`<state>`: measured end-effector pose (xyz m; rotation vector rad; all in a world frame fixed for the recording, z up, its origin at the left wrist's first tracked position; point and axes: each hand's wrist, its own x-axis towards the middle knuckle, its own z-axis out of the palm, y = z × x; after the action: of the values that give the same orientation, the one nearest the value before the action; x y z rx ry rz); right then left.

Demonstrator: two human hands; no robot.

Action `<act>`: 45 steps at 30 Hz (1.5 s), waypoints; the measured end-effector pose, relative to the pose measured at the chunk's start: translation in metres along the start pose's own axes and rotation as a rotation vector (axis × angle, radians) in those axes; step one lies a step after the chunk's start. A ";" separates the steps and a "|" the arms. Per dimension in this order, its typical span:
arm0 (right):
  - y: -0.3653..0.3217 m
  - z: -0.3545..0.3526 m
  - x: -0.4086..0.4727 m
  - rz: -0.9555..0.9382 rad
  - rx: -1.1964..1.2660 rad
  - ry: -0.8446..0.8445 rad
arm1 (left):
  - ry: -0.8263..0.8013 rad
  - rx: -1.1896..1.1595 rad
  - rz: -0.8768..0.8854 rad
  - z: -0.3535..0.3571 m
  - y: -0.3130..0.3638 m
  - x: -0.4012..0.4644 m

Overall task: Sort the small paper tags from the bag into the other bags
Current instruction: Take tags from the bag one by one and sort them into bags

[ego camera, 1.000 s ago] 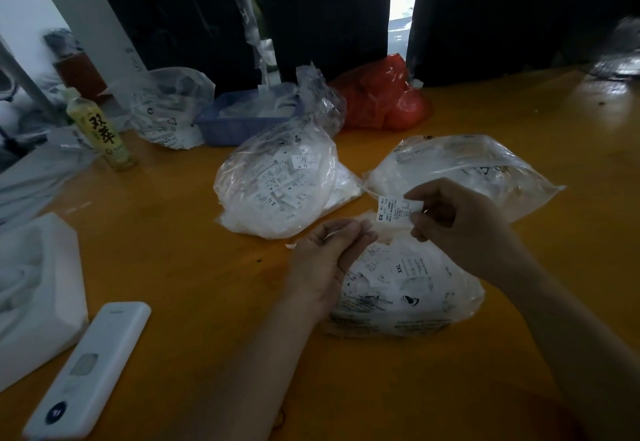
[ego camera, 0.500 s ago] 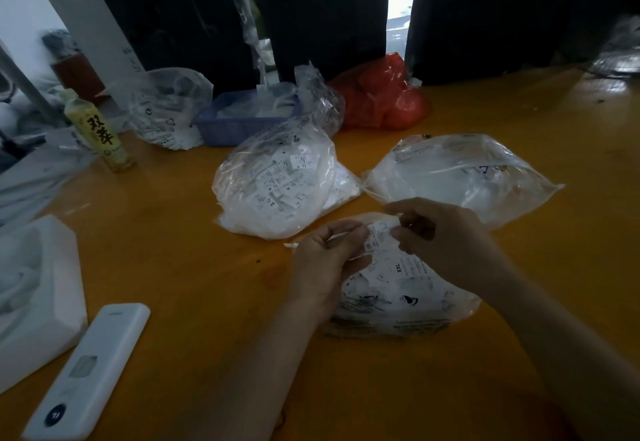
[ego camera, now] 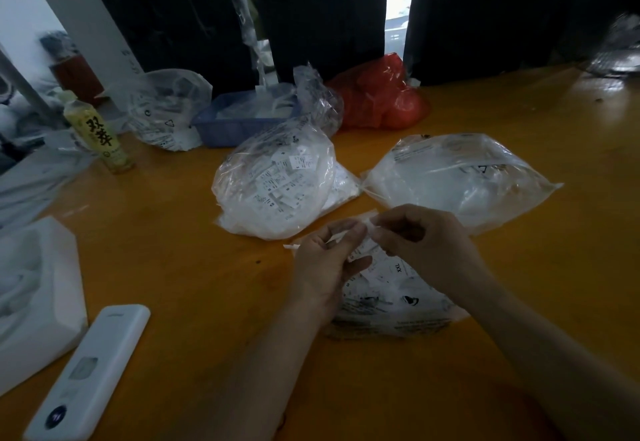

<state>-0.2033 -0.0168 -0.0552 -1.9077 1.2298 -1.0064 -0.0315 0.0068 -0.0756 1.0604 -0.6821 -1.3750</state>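
A clear plastic bag of small white paper tags (ego camera: 391, 295) lies on the orange table right under my hands. My left hand (ego camera: 325, 260) pinches the bag's upper edge with curled fingers. My right hand (ego camera: 422, 243) meets it fingertip to fingertip and pinches a small white paper tag (ego camera: 367, 219) at the bag's mouth. Beyond them lie two more clear bags: a bulging one full of tags (ego camera: 277, 187) in the middle and a flatter one (ego camera: 457, 177) to the right.
A white remote-like device (ego camera: 90, 374) and a white foam block (ego camera: 38, 298) lie at the front left. At the back stand a yellow drink bottle (ego camera: 100, 135), another tag bag (ego camera: 166, 111), a blue tray (ego camera: 228, 121) and a red bag (ego camera: 381, 101).
My right hand has brought the tag down and left from above the bag until it meets my left hand's fingertips at the bag's mouth. My left hand has stayed on the bag.
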 end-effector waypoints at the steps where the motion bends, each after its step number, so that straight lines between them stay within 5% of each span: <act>1: 0.002 -0.001 0.001 -0.006 0.000 0.013 | -0.008 0.009 0.012 -0.001 -0.001 0.001; 9: 0.011 -0.019 0.012 0.002 0.063 0.183 | 0.010 0.467 0.329 -0.005 0.019 0.000; 14: 0.040 -0.043 0.032 0.022 -0.315 0.416 | 0.434 0.793 0.689 -0.031 0.073 0.029; 18: 0.066 -0.055 0.043 0.167 -0.549 0.326 | 0.569 1.037 0.665 -0.050 0.094 0.068; 28: 0.084 -0.051 0.047 0.283 -0.849 0.126 | 0.308 1.662 0.428 -0.037 0.084 0.101; 34: 0.087 -0.047 0.047 0.267 -0.834 0.222 | 0.409 1.604 0.447 -0.043 0.086 0.086; 39: 0.081 -0.048 0.050 0.240 -0.764 0.247 | 0.509 1.372 0.722 -0.033 0.077 0.060; 42: 0.079 -0.047 0.049 0.240 -0.851 0.066 | 0.428 1.241 0.930 -0.019 0.059 0.042; 45: 0.079 -0.046 0.049 0.229 -0.837 0.117 | 0.221 1.149 1.007 -0.010 0.039 0.027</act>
<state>-0.2639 -0.0955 -0.0858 -2.2293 2.1134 -0.5066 -0.0018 -0.0226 -0.0498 1.3658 -1.6188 0.1081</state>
